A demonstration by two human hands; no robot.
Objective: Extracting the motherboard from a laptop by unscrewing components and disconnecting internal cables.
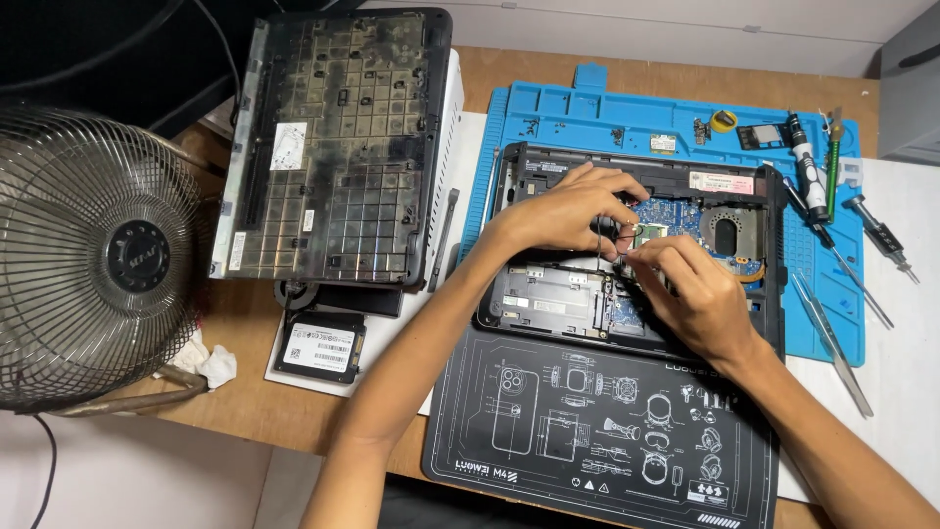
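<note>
An opened black laptop base (529,294) lies on the blue work mat (548,108), its blue circuit board (676,214) and copper cooling part (729,235) exposed. My left hand (568,211) reaches in from the left, fingers pinched over a small card (648,232) near the board's middle. My right hand (690,294) comes from the lower right, fingertips touching the same small card and thin wires. What sits under the fingers is hidden.
A removed keyboard panel (338,147) lies upside down at the left, with a small drive (321,348) below it. A metal fan (93,260) stands at far left. Screwdrivers (808,167) and tweezers (832,338) lie at the right. A black printed mat (597,421) lies in front.
</note>
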